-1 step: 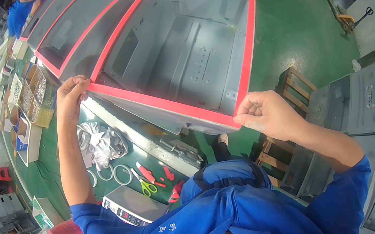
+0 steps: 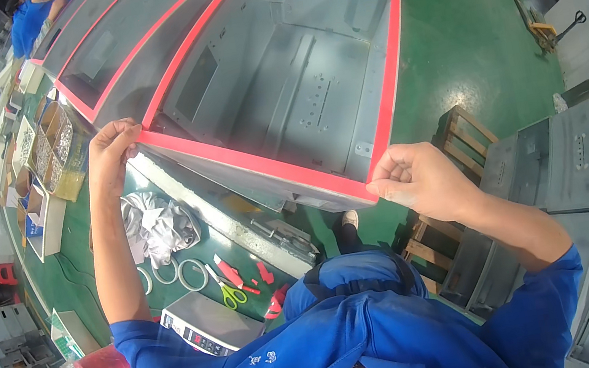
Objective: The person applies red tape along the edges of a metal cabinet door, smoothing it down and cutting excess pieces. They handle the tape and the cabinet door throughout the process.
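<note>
A grey metal cabinet (image 2: 274,102), open at the top, lies in front of me with flat red adhesive strip along its rim. The near length of red strip (image 2: 252,161) runs along the edge between my hands. At its left end, my left hand (image 2: 116,144) pinches the strip between thumb and fingers at the cabinet's corner. My right hand (image 2: 413,179) has thumb and curled fingers closed on the right end, by the near right corner. How firmly the strip sticks under the fingers cannot be seen.
More red-edged cabinets (image 2: 90,62) stand to the far left, with a co-worker in blue (image 2: 32,25) beyond. On the green bench lie scissors (image 2: 232,295), a red-handled cutter (image 2: 230,273), tape rolls (image 2: 192,275), a scale (image 2: 205,325) and parts bins (image 2: 51,153). Wooden pallets (image 2: 464,138) sit right.
My hands and the red strip show no visible movement. The co-worker at the far left has shifted slightly.
</note>
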### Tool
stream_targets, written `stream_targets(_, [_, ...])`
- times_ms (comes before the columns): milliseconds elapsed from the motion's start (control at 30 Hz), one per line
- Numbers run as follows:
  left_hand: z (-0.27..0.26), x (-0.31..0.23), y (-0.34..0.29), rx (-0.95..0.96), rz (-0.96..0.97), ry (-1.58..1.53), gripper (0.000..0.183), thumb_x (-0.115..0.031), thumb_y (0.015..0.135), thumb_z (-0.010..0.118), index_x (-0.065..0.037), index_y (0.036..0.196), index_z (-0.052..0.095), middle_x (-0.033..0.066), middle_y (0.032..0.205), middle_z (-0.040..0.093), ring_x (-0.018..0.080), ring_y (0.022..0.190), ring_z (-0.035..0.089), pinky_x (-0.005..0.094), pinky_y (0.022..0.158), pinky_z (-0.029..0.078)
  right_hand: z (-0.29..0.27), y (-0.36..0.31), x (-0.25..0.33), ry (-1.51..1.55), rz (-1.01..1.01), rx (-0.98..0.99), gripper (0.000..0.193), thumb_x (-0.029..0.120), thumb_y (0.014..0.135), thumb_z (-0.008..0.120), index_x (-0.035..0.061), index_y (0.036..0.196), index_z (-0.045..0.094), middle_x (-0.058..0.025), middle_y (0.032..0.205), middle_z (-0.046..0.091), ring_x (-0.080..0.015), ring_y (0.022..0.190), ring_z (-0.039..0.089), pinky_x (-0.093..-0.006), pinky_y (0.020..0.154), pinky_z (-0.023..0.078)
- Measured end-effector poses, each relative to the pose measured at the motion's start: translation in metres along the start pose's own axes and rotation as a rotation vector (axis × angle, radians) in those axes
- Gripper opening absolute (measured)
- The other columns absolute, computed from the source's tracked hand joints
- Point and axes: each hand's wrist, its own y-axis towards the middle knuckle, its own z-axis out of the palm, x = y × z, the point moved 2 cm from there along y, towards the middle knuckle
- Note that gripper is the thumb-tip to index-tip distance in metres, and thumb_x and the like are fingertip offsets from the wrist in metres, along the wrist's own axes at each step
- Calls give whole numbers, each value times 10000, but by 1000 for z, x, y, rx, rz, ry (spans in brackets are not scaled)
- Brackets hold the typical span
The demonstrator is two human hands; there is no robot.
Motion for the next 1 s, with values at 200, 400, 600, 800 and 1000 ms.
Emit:
stream_targets(200, [0,1,1,5,5,1,30,-12,748,626,-13,753,596,16,796,563,39,576,456,178,519,347,0,1,-3,-9,-13,-10,131,126,790,652,13,760,592,5,642,577,-41,583,508,-214,548,424])
stream_targets(400, [-1,2,2,-5,2,2,28,-9,746,624,-18,747,598,13,797,564,37,574,455,176,514,348,0,0,-1,1,-7,-13,134,128,791,655,16,756,590,5,645,576,-40,581,505,-211,545,422])
stream_targets(600, [0,2,1,-6,1,-1,34,-14,746,627,-13,761,597,11,764,563,35,566,453,170,506,341,1,0,-2,-22,-27,-19,126,118,791,652,15,757,589,8,642,571,-38,580,500,-210,540,420])
stream_targets(800, [2,0,1,-10,5,11,45,-21,745,631,-8,771,597,3,727,555,34,559,446,169,501,335,1,-1,-1,-9,-34,-22,143,123,774,625,-18,780,603,-87,680,626,-149,607,599,-278,568,479])
stream_targets(1000, [4,-2,1,-26,-3,43,48,-30,746,627,-6,772,595,-4,705,539,32,555,437,169,494,321,3,-2,-3,-26,-73,-63,113,92,787,648,19,738,576,26,617,550,-16,553,472,-195,503,391])
